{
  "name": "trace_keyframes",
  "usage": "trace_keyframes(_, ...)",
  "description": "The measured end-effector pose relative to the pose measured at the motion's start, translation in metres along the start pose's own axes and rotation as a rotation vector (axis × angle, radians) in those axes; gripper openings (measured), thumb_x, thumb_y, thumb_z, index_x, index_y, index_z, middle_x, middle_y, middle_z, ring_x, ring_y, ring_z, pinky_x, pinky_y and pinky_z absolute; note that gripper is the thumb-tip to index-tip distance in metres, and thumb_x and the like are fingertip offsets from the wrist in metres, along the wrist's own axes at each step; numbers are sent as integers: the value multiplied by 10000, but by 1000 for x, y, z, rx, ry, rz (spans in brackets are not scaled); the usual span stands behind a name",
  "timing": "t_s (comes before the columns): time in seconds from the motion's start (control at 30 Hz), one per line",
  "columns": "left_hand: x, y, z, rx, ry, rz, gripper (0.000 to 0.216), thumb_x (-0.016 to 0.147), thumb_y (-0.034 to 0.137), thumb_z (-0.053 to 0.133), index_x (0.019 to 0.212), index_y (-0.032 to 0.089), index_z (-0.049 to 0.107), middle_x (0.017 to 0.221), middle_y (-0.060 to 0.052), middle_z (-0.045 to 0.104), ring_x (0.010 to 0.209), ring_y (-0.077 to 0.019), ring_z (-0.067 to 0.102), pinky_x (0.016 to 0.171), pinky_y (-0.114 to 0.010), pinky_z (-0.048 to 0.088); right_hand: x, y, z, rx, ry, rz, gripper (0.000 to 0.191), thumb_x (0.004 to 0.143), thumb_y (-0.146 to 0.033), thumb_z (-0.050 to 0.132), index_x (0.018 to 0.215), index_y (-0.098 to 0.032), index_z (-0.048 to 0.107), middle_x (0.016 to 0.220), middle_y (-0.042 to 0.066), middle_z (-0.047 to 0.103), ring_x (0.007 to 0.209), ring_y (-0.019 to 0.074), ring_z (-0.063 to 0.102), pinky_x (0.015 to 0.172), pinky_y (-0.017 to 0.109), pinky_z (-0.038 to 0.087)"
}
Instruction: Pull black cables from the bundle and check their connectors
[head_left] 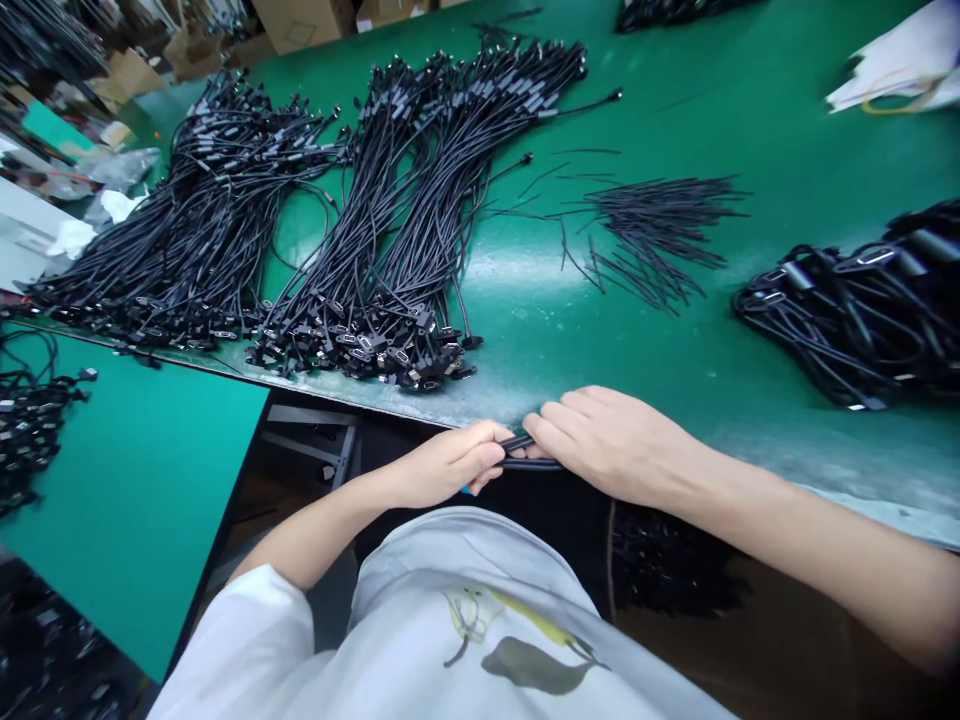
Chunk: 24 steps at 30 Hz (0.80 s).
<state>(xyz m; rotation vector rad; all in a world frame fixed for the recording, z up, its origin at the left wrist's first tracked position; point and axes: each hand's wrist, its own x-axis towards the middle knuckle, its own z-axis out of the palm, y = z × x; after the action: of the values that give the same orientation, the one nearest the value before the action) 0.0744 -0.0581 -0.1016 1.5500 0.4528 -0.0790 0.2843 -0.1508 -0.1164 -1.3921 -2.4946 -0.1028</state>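
Close to my body, at the table's front edge, my left hand [461, 462] and my right hand [592, 440] both grip a black cable [534, 463] folded into a short bundle. The fingers of each hand are wrapped round it, and a short stretch shows between them. Something small and blue [466, 490] peeks out under my left fingers; I cannot tell what it is. Beyond my hands lie bundles of black cables [420, 220] with connectors at both ends. Ahead and to the right is a loose heap of thin black ties [660, 230].
The green table [570, 350] holds another cable pile [202, 190] at the left and coiled cables [862, 310] at the right. A lower green surface [142, 470] carries more connectors. Under the table edge stands a box of black parts [667, 565]. Cardboard boxes [304, 22] stand behind.
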Motion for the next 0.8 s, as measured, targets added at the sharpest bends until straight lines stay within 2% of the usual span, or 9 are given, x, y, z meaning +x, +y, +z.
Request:
trace_keyframes(0.1, -3, 3, -3, 271, -27, -1, 337, 1001, 414, 315, 1049, 171, 544, 701, 30, 480, 636, -121, 478, 657, -252, 395, -7, -2, 0, -7, -29, -49, 521, 986, -565, 312, 838, -152, 593, 658, 37, 507, 580, 172, 423, 583, 316, 270)
trace_keyframes(0.17, -3, 5, -5, 414, -12, 15, 320, 1003, 380, 315, 1024, 181, 564, 699, 21, 506, 637, -133, 486, 639, -252, 380, -8, -6, -1, 18, -53, -7, 549, 956, -619, 332, 916, -142, 600, 680, 38, 519, 600, 180, 437, 601, 310, 266)
trace_keyframes(0.3, 0, 10, -8, 494, -59, 63, 291, 998, 360, 345, 938, 189, 573, 730, 3, 557, 642, -134, 502, 624, -240, 377, -4, -9, -3, 134, -100, 50, 277, 996, -355, 432, 881, -170, 604, 739, 44, 540, 694, 189, 452, 668, 310, 274)
trace_keyframes(0.37, 2, 12, -8, 447, -106, 34, 292, 999, 358, 343, 947, 190, 575, 716, 11, 555, 631, -127, 509, 618, -229, 384, -3, -9, -3, 198, -91, 57, 247, 988, -281, 436, 831, -178, 596, 735, 44, 531, 719, 192, 442, 684, 311, 280)
trace_keyframes(0.43, 5, 12, -7, 363, -116, -11, 303, 1002, 350, 324, 943, 189, 574, 693, 24, 539, 632, -120, 521, 640, -221, 402, -3, -7, -3, 181, -71, 58, 245, 978, -260, 445, 794, -178, 585, 720, 45, 517, 712, 193, 425, 681, 316, 282)
trace_keyframes(0.53, 11, 8, -3, 302, -58, -44, 303, 996, 327, 332, 825, 191, 542, 678, 31, 537, 656, -116, 531, 692, -222, 405, -2, -6, -3, 37, -42, 34, 259, 960, -257, 469, 732, -178, 560, 691, 48, 491, 693, 201, 406, 729, 343, 315)
trace_keyframes(0.67, 18, 1, 3, 430, 36, -26, 285, 991, 321, 349, 789, 201, 509, 718, 23, 567, 688, -133, 526, 684, -242, 370, -1, -7, -3, -33, -35, 4, 269, 966, -262, 448, 744, -167, 568, 674, 42, 492, 676, 200, 410, 905, 402, 328)
trace_keyframes(0.7, 19, 0, 5, 466, 49, -5, 278, 993, 324, 345, 809, 203, 515, 760, 13, 586, 721, -142, 534, 700, -248, 373, -1, -8, -4, -30, -33, 1, 251, 961, -219, 433, 756, -166, 570, 667, 36, 490, 661, 194, 403, 897, 394, 329)
trace_keyframes(0.8, 21, 1, 6, 512, 57, 19, 289, 1000, 343, 326, 832, 204, 516, 825, -11, 601, 755, -157, 535, 719, -265, 380, -1, -12, -3, -44, -24, 2, 224, 911, -96, 403, 761, -172, 552, 659, 28, 482, 619, 186, 375, 739, 350, 323)
